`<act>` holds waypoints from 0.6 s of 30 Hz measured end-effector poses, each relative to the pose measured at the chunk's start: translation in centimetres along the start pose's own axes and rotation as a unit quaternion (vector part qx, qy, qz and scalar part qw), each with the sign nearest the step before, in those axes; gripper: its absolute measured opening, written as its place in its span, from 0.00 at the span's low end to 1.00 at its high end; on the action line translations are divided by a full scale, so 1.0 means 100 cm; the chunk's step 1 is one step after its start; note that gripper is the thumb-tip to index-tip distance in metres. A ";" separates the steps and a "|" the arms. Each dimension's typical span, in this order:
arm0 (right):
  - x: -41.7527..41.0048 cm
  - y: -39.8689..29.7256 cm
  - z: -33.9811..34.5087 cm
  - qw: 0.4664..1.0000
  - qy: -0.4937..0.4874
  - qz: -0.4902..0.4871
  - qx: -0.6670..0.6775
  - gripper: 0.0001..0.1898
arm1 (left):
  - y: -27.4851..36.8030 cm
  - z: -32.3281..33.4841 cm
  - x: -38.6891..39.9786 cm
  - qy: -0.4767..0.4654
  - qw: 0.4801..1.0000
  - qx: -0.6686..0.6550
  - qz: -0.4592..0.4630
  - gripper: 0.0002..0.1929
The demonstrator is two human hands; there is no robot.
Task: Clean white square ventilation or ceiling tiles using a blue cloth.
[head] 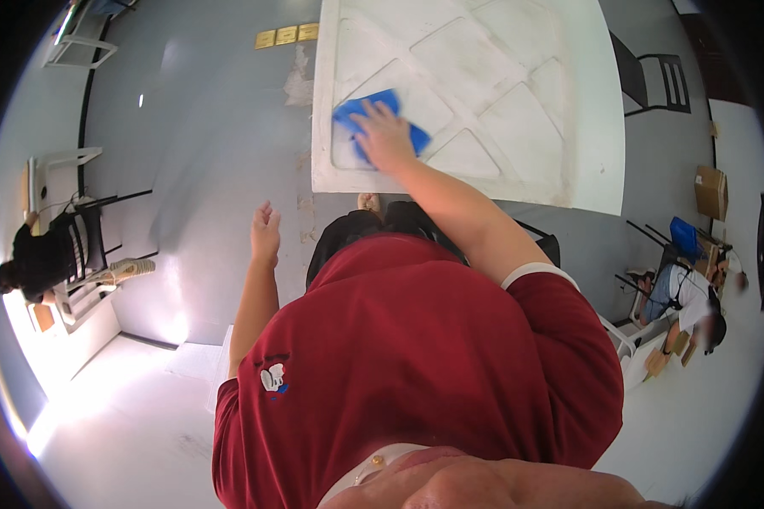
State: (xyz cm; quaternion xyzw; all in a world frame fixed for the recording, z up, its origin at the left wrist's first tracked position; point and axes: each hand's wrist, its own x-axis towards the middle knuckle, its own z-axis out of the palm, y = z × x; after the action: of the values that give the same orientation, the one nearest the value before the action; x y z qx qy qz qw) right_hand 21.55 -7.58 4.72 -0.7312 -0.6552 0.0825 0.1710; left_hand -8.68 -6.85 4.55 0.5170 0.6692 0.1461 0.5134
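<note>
My right hand [387,137] presses flat on a blue cloth [382,102], its fingers spread over it. The cloth lies on the near left part of a white moulded panel [465,60], which has diamond and triangle recesses and brownish smudges. Slight blur shows on the hand and the cloth. My left hand [265,235] hangs in the air to the left of the panel, holding nothing, its fingers loosely extended.
Three gold-coloured plates [286,35] lie beside the panel's left edge. A black chair [656,83] stands at the right. One person [44,254] sits far left, another [684,299] far right near a cardboard box [711,192].
</note>
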 end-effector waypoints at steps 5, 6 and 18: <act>-0.024 -0.059 -0.004 0.968 -0.058 -0.238 0.051 0.26 | 0.011 0.003 0.009 -0.012 1.000 0.002 0.029 0.23; -0.031 -0.054 -0.001 0.971 -0.055 -0.226 0.047 0.26 | 0.015 0.004 0.011 -0.006 0.999 -0.006 0.041 0.23; -0.070 -0.022 -0.007 0.956 -0.097 -0.269 -0.068 0.26 | 0.058 0.026 0.014 -0.024 0.966 0.165 0.195 0.23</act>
State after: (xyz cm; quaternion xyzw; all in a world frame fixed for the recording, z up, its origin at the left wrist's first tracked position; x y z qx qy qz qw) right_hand 18.88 -14.35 5.39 -0.5266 -0.8450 0.0592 0.0719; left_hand -3.28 -4.04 6.90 0.7187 0.5574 0.1186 0.3984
